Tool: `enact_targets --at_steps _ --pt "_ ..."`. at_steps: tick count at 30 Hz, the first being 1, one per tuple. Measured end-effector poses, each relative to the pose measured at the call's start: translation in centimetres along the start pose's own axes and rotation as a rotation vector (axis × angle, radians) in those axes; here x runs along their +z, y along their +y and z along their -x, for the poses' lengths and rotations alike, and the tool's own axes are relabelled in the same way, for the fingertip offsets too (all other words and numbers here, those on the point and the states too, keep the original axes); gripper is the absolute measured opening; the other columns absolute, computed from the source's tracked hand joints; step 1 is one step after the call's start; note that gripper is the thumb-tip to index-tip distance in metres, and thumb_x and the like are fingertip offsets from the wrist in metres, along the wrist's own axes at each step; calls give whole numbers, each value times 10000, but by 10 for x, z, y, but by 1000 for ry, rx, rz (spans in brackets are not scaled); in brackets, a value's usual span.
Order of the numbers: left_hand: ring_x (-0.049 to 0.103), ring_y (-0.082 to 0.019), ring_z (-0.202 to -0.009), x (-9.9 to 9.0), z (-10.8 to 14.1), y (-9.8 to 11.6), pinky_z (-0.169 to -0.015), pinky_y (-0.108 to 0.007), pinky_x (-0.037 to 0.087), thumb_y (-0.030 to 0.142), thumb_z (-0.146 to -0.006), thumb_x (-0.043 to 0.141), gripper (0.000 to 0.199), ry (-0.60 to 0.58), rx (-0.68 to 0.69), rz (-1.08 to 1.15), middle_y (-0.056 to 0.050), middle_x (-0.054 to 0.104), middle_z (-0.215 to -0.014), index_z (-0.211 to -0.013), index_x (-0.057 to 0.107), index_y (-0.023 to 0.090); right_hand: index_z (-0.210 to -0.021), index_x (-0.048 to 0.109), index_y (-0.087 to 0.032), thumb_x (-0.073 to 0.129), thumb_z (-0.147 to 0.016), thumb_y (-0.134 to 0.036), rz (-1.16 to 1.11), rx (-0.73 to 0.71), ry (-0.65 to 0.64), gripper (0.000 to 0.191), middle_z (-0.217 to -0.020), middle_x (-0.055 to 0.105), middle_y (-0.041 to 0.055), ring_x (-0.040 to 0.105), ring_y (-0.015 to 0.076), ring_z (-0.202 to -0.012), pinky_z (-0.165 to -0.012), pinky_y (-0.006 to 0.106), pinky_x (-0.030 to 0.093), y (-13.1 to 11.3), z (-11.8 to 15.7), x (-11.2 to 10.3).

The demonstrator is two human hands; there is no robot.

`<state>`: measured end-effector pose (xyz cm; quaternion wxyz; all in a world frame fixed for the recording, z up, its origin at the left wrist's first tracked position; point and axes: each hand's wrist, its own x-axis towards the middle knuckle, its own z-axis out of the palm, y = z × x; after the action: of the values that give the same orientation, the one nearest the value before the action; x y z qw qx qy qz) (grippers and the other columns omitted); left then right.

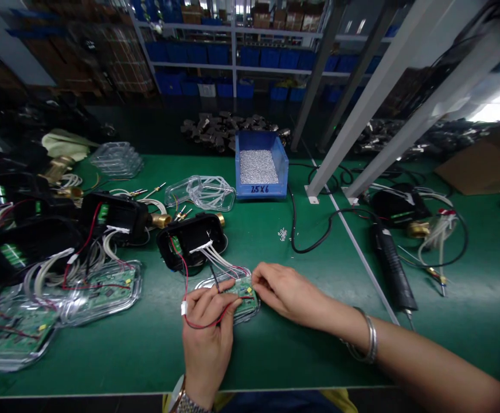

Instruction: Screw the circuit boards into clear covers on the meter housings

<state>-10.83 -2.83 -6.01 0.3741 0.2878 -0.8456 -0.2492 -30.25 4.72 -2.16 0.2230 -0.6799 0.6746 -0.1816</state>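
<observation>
Here's the green circuit board (pixel 244 286), sitting in its clear cover (pixel 253 315) near the front edge of the desk (pixel 301 355), right between your two hands. Your left hand (pixel 209 315) is on its 8 o'clock side, fingers bent and thumb drawn in close, steadying the board's near-left part; the red wire (pixel 186 269) loops across those fingers, its white tag (pixel 184 308) beside them. Over at 3 o'clock, your right hand (pixel 278 287) has thumb and forefinger brought nearly together at the board's edge, and whether they pinch anything small can't be told.

White wires (pixel 219 259) run from the board up to the open black housing (pixel 194 238) at 11 o'clock, a brass fitting at its far side. Beyond it lie some loose clear covers (pixel 202 192). Straight up at 12 o'clock stands the blue bin (pixel 261 192), marked "25X6" and filled with small silvery pieces, and there's a little scatter of pieces (pixel 282 234) at 1 o'clock. Swing to 2 o'clock: the black electric screwdriver (pixel 391 267) lies with its tip towards you. Out at 9 to 10 o'clock, more wired housings (pixel 26 249) crowd the desk.
</observation>
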Motion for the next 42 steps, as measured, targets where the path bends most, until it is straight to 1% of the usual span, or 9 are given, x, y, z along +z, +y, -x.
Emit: enact_targets --at_steps 3,9,13,17,26,29,36,39,42 --pt "595 -216 -986 0 0 -1 -907 -389 430 142 -929 682 127 -5 13 -1 11 764 -1070 -931 693 269 -1036 504 -164 480 -1057 -194 -79 12 -7 44 -843 662 -4 616 102 -714 -656 203 481 4 1 5" --pt "639 -208 -964 1 1 0 -917 -406 426 143 -940 666 117 0 16 -27 2 769 -1034 -923 690 257 -962 555 -170 544 -981 -154 -62 -31 21 28 -906 665 60 618 188 -834 -752 300 454 -1 -1 0" --pt "656 -207 -972 0 1 0 -924 -410 425 148 -937 671 107 3 12 -18 -2 770 -1037 -928 692 252 -1038 519 -177 499 -1020 -193 -103 113 126 32 -852 651 13 592 128 -713 -668 247 421 20 -2 -9" --pt "648 -212 -979 -1 2 0 -910 -402 427 161 -936 674 97 14 23 -13 -3 769 -1032 -931 695 255 -988 583 -168 548 -961 -145 -67 248 187 50 -794 648 9 557 131 -651 -644 263 376 43 6 -7" --pt "642 -226 -961 -1 0 0 -909 -411 437 191 -932 675 67 3 24 -28 -19 772 -1037 -922 693 255 -1075 685 -163 482 -1029 -222 -111 277 220 216 -996 733 65 671 190 -879 -815 325 468 42 19 -9" --pt "638 -229 -967 -1 0 1 -915 -416 440 198 -931 679 60 12 28 -28 -25 769 -1042 -933 696 255 -1099 694 -188 516 -1023 -242 -129 280 259 201 -1056 736 54 674 186 -915 -854 334 480 39 35 -20" --pt "628 -232 -970 -2 0 2 -919 -420 448 217 -923 701 41 25 53 -42 -53 763 -1071 -953 696 245 -891 628 -203 604 -976 -341 -238 461 364 164 -772 683 -9 645 140 -688 -635 254 497 44 77 -40" --pt "622 -236 -976 -2 0 0 -921 -423 451 235 -924 701 35 24 73 -42 -61 762 -1080 -958 697 243 -1017 656 -227 528 -1005 -390 -229 526 416 208 -870 704 11 677 158 -782 -710 273 539 57 94 -43" --pt "614 -247 -975 -1 1 -3 -933 -438 453 286 -917 712 57 45 71 -46 -61 761 -1085 -960 705 250 -1175 642 -204 517 -984 -466 -66 691 601 347 -1122 663 124 627 284 -1067 -951 446 500 78 118 -51"
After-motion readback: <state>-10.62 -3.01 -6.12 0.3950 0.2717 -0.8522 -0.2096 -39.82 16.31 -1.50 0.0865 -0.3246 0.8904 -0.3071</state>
